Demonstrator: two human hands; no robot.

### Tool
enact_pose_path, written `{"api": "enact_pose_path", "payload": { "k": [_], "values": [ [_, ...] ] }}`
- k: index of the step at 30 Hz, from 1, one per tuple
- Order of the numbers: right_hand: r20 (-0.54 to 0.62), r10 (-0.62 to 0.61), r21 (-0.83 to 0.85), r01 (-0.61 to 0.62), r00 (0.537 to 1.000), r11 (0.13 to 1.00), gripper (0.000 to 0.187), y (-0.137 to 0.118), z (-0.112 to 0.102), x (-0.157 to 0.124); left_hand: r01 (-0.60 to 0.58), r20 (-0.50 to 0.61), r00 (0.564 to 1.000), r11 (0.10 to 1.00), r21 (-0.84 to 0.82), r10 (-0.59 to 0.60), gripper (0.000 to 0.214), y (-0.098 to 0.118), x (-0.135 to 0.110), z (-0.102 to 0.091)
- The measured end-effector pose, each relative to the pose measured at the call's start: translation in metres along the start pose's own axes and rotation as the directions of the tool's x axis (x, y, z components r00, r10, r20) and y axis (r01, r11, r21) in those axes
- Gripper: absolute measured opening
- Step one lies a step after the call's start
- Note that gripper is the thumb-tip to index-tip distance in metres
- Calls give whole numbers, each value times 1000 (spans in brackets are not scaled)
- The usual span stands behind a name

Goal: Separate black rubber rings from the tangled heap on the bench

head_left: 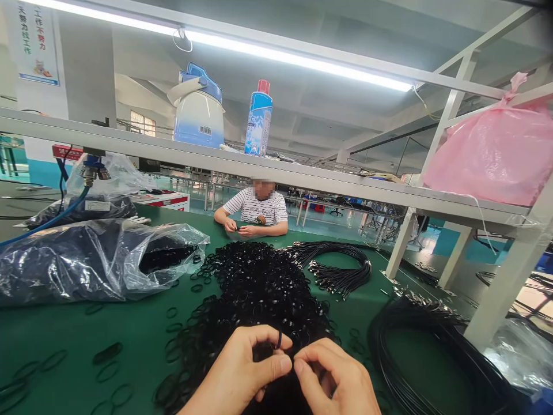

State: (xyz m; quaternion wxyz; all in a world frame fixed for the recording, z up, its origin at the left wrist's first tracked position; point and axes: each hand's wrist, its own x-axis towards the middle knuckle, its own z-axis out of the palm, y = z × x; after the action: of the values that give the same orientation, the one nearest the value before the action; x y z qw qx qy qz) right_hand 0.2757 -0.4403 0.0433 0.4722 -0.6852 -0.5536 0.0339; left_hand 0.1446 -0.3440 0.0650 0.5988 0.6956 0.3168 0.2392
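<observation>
Over a large heap of thin black rubber rings [259, 288], my two hands are close together. My left hand [246, 369] has its thumb and index finger curled toward each other, with a black rubber ring [279, 339] looped around the index finger. Just to the right, my right hand [337, 377] has thumb and fingertips pinched together. Whatever is between those fingertips, if anything, is too small to make out. Loose black rings [122, 395] lie scattered on the green tabletop [142, 346] to the left.
A clear plastic bag [103, 259] of black pieces lies at left, near a blue hose [64, 216]. Bundled black cables [345, 262] and a larger coil [389, 369] lie right. A shelf [302, 176] carries a jug, spray can and pink bag. Another person [259, 210] sits opposite.
</observation>
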Motion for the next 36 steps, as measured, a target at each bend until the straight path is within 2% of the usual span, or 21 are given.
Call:
{"api": "enact_pose_path", "payload": {
  "k": [5, 14, 21, 28, 31, 36],
  "values": [
    [15, 14, 36, -15, 1000, 999, 28, 2, 3, 1, -16, -26, 1000, 1000, 22, 17, 24, 1, 3, 1],
    [43, 196, 275, -200, 980, 941, 28, 11, 12, 4, 24, -53, 998, 1000, 19, -23, 26, 4, -1, 4],
    [10, 205, 231, -201, 979, 952, 26, 13, 14, 4, 53, -65, 996, 999, -10, -53, 31, 0, -2, 6],
    [41, 240, 230, -243, 970, 942, 27, 15, 15, 3, 37, -94, 995, 992, 118, -26, 30, -10, 3, 9],
    [54, 282, 279, -286, 958, 917, 26, 17, 17, 3, 7, -67, 998, 983, 181, 5, 24, -9, 3, 9],
    [125, 366, 413, -384, 922, 826, 23, 18, 22, 4, -148, -41, 985, 941, 306, 169, 12, -7, -1, 9]
  ]
}}
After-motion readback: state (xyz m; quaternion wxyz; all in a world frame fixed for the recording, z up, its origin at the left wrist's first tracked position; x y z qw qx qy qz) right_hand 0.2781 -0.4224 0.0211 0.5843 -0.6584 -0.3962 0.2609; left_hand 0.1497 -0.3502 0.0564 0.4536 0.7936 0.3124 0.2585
